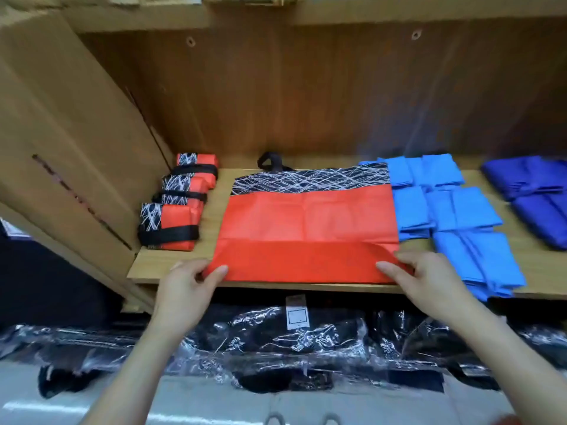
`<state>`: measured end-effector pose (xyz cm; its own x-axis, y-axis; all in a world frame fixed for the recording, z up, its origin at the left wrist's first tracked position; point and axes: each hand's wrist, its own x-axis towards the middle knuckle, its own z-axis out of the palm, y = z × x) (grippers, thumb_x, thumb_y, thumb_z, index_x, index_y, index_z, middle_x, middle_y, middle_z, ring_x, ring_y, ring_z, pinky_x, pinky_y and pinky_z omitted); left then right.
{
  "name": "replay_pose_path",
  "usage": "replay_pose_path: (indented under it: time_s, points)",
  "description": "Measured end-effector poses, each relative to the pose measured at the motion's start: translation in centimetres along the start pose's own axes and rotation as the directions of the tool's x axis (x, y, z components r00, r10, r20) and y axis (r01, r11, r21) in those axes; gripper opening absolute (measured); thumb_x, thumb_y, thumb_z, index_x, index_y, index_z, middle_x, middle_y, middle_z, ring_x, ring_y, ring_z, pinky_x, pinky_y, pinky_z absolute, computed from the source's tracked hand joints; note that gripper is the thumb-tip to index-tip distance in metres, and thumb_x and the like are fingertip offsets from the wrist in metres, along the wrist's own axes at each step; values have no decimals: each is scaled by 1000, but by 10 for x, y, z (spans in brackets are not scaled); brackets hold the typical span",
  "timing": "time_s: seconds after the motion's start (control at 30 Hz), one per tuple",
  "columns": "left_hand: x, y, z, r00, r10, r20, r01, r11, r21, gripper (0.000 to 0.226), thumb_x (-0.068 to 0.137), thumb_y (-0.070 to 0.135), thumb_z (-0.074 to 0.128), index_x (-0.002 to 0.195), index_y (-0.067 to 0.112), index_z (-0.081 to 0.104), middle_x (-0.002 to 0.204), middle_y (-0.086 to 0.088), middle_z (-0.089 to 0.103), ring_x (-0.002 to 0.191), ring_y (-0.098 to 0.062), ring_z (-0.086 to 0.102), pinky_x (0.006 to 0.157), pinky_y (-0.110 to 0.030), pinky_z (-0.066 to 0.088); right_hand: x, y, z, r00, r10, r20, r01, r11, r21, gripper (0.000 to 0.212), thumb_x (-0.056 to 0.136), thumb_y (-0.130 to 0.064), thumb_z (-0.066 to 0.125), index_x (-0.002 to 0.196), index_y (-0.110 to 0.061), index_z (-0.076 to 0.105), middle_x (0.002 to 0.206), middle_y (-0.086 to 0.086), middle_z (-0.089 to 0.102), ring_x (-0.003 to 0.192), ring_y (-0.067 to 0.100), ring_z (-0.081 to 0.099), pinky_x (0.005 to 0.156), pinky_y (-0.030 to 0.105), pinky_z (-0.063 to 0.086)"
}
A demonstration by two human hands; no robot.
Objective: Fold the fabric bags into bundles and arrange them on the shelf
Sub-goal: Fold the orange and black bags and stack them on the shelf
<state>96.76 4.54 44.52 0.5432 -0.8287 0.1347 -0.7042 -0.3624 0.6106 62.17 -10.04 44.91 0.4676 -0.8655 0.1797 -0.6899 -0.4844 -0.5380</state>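
Note:
A red fabric bag (306, 222) with a black, white-lined top band and black handles lies flat on the wooden shelf (171, 265). Its bottom strip is creased near the front edge. My left hand (190, 289) pinches the bag's near left corner, thumb on top. At the near right corner my right hand (426, 280) pinches the fabric the same way. Three folded red bundles (175, 222), each wrapped in black handles, line up in a row at the left of the shelf.
Light blue folded bags (460, 222) lie in stacks right of the red bag; dark blue ones (537, 197) sit further right. A cardboard box (61, 133) leans at the left. Black items in clear plastic (276, 342) fill the level below the shelf.

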Motion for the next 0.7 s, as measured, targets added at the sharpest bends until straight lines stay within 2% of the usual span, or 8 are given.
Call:
replay_pose_path:
  time_s: [0.1, 0.23, 0.3, 0.4, 0.47, 0.53, 0.6, 0.7]
  points:
    - [-2, 2, 2, 999, -16, -36, 16, 1000, -3, 25, 81, 35, 76, 71, 15, 64, 66, 4, 58, 72, -22, 53, 63, -33, 37, -2, -12, 10, 987, 150, -53, -152, 988, -31, 28, 84, -37, 72, 67, -17, 63, 63, 3, 62, 61, 19, 54, 60, 37, 42]
    - [3, 6, 7, 999, 9, 37, -8, 1000, -29, 29, 81, 29, 76, 101, 27, 55, 74, 7, 56, 69, -20, 57, 61, -31, 37, -4, -23, 26, 942, 287, -174, -294, 956, -18, 28, 79, -35, 78, 97, -16, 69, 83, 8, 70, 79, 29, 64, 70, 35, 49]
    - [8, 2, 11, 979, 192, 73, -198, 977, 84, 26, 89, 25, 68, 114, 29, 62, 75, 4, 56, 74, -25, 58, 61, -32, 44, -5, -26, 34, 943, 274, -189, -286, 958, -34, 33, 81, -32, 77, 108, -21, 62, 93, 5, 71, 89, 29, 66, 76, 40, 53]
    - [15, -8, 12, 906, 406, 117, -422, 866, 267, 26, 88, 28, 55, 107, 29, 73, 81, 1, 52, 82, -26, 51, 64, -38, 51, -8, -26, 39, 963, 152, -222, -178, 979, -101, 33, 83, -23, 73, 114, -23, 60, 98, 3, 64, 90, 31, 62, 72, 43, 53]
    - [20, -13, 11, 868, 462, 184, -497, 822, 279, 34, 89, 38, 47, 110, 26, 72, 103, -2, 56, 101, -27, 50, 79, -45, 53, -10, -25, 45, 970, 46, -238, -105, 964, -243, 31, 79, -12, 74, 108, -22, 68, 99, 5, 58, 89, 31, 57, 68, 45, 52]
    - [20, -16, 8, 821, 463, 334, -549, 801, 238, 47, 90, 52, 45, 123, 25, 65, 139, 2, 52, 132, -24, 44, 104, -47, 44, -11, -26, 51, 985, -42, -167, -28, 916, -400, 40, 74, -4, 72, 109, -23, 71, 117, 5, 62, 107, 28, 52, 77, 46, 48]
    - [22, -19, 7, 781, 451, 431, -583, 774, 247, 63, 84, 61, 57, 136, 26, 52, 152, 9, 37, 142, -16, 34, 113, -39, 30, -13, -25, 51, 994, -91, -60, 57, 901, -430, 39, 84, -19, 59, 122, -27, 66, 136, -4, 58, 130, 15, 43, 94, 43, 40]
    - [27, -22, 6, 746, 489, 451, -632, 734, 248, 60, 74, 44, 77, 127, 24, 58, 144, 6, 49, 130, -19, 52, 102, -40, 40, -19, -20, 39, 986, -39, 164, 96, 930, -356, 63, 90, -65, 35, 146, -36, 38, 155, -20, 28, 145, 0, 20, 114, 28, 16]
